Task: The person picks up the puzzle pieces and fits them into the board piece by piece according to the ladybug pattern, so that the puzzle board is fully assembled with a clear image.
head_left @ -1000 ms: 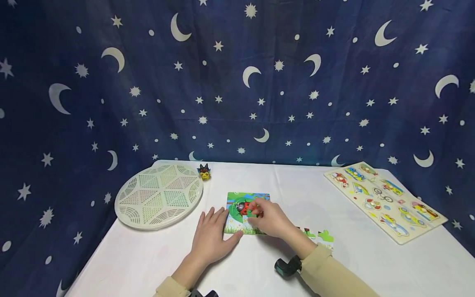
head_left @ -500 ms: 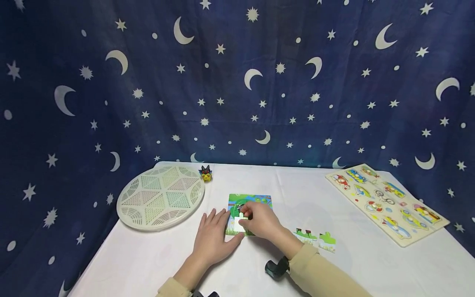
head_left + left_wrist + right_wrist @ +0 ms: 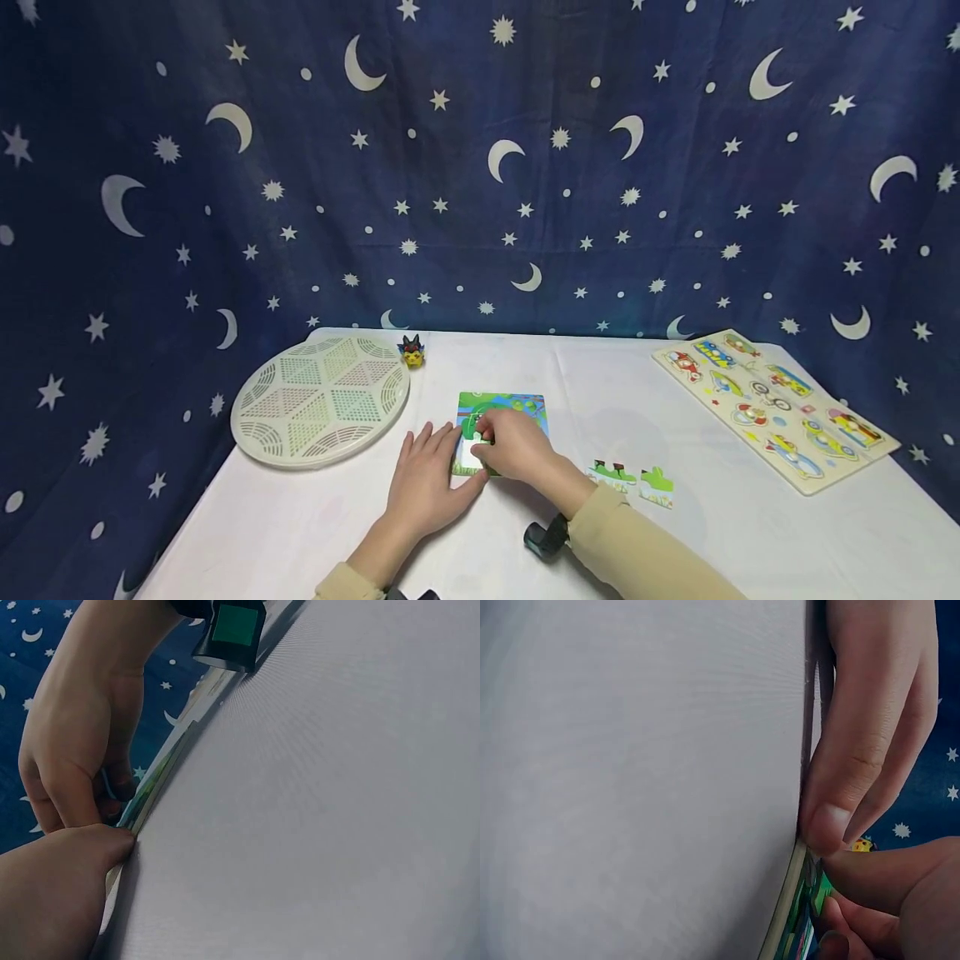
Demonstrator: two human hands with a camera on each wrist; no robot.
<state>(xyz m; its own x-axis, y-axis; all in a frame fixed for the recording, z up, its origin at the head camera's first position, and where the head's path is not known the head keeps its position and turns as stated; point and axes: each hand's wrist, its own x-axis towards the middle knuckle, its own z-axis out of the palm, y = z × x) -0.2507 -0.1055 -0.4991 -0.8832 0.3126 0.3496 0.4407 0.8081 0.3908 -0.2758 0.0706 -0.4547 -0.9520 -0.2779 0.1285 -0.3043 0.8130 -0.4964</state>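
A small square jigsaw puzzle [image 3: 469, 402] with a green and blue picture lies flat near the middle of the table. Over its centre, my right hand [image 3: 519, 446] pinches a green puzzle piece [image 3: 821, 891] between thumb and fingers, mostly hidden by the hand. A white bare patch of the board shows beside those fingertips. My left hand [image 3: 427, 482] lies with straight fingers along the puzzle's left side, its thumb at the near edge. Two loose puzzle pieces, one with dark red bits [image 3: 613, 477] and one mostly green [image 3: 657, 485], lie right of the puzzle.
A round, pale lattice-patterned lid or tray [image 3: 322, 400] lies at the left. Behind it stands a small yellow and dark figurine [image 3: 412, 351]. A wooden picture board [image 3: 776, 408] lies on the right. A dark blue star-patterned curtain [image 3: 480, 183] hangs behind the white table.
My right hand has moved left across the puzzle with the piece, covering the ladybug that showed earlier. The white patch came into sight. My left hand stays in place.
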